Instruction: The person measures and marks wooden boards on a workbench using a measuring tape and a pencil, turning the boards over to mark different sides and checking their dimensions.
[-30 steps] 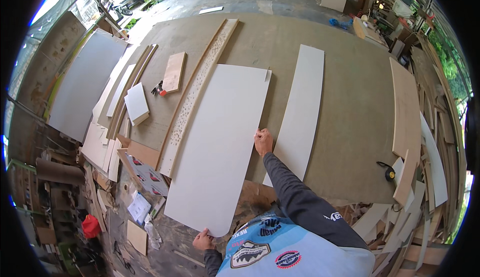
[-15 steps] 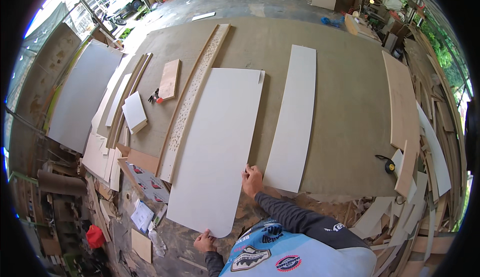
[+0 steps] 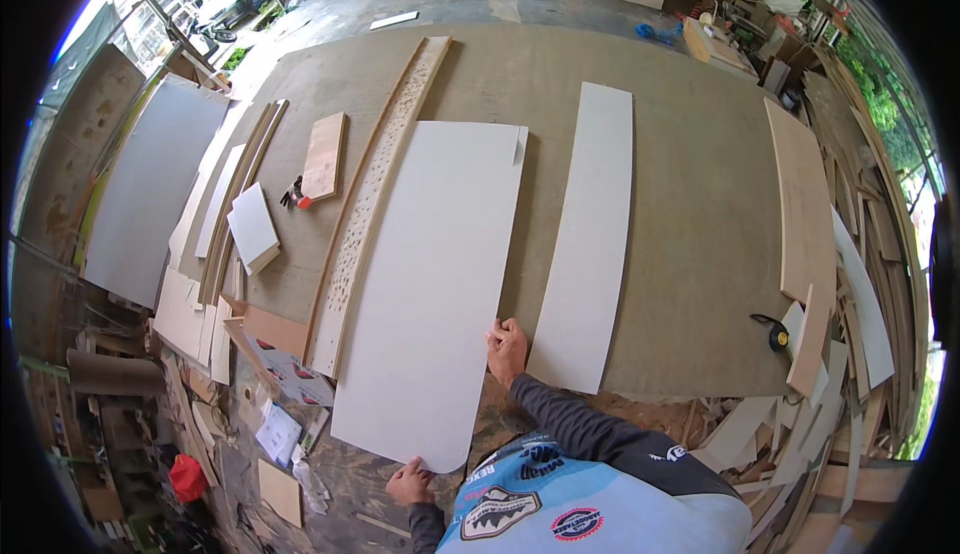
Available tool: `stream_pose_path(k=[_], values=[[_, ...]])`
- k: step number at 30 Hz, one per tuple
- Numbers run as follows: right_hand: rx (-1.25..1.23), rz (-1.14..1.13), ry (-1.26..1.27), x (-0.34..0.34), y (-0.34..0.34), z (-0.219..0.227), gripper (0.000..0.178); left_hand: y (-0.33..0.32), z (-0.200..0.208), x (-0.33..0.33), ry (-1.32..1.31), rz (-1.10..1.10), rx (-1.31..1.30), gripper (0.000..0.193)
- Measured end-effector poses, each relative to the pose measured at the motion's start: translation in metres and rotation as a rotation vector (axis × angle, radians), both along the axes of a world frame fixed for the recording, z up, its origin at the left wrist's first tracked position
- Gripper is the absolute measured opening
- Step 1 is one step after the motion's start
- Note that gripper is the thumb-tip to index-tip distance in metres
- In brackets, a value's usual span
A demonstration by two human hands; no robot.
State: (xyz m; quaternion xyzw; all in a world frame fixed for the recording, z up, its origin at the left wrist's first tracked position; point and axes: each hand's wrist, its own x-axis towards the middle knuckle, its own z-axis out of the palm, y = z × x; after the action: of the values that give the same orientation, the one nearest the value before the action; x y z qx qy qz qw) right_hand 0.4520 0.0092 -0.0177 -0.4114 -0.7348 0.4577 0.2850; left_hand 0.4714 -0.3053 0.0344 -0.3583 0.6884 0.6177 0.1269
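A large white panel point(image 3: 430, 274) with rounded near right corner lies lengthwise in front of me, its near end jutting past the worktable's edge. My left hand point(image 3: 411, 482) is closed on that near end, thumb on top. Partway along the right edge, my right hand point(image 3: 507, 349) pinches the panel with bent fingers. A small white strip point(image 3: 520, 146) rests at its far right corner. Along the left side runs a long plank point(image 3: 385, 169) dotted with holes. To the right lies a narrow white board point(image 3: 588, 234), apart from the panel.
The brown worktable point(image 3: 700, 254) holds a red-and-black tool point(image 3: 297, 194), a wooden block point(image 3: 324, 156), white blocks point(image 3: 254, 226) and a tape measure point(image 3: 777, 334). A wooden board point(image 3: 800, 204) lies along the right edge. Offcuts point(image 3: 760, 434) pile up at the lower right.
The whole view has shifted slightly, moving the far things upward in the picture. Both hands keep their hold on the white panel, with no clear movement of it against the table.
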Motion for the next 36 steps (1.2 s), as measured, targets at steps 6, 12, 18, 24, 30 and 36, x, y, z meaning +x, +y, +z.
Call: stream_pose_path(k=[6,12,18,24,30,36], values=[[-0.027,-0.036,0.033,-0.017,0.025,0.001,0.010,0.021,0.000,-0.013,0.011,-0.032,0.056,0.015],[0.074,-0.060,0.071,-0.039,0.064,-0.012,0.010,0.052,-0.008,-0.036,0.034,-0.085,0.115,0.014],[0.205,-0.060,-0.011,-0.062,0.097,-0.022,0.012,0.080,-0.015,-0.058,0.042,-0.102,0.142,0.015],[0.246,-0.043,0.016,-0.059,0.134,-0.023,0.013,0.111,-0.017,-0.064,0.085,-0.171,0.108,0.022],[0.139,0.095,-0.066,-0.015,0.032,0.005,0.026,0.091,-0.027,-0.064,0.113,-0.120,0.108,0.024],[0.101,0.005,0.042,0.009,-0.014,0.000,0.020,0.103,-0.018,-0.065,0.094,-0.155,0.121,0.024]])
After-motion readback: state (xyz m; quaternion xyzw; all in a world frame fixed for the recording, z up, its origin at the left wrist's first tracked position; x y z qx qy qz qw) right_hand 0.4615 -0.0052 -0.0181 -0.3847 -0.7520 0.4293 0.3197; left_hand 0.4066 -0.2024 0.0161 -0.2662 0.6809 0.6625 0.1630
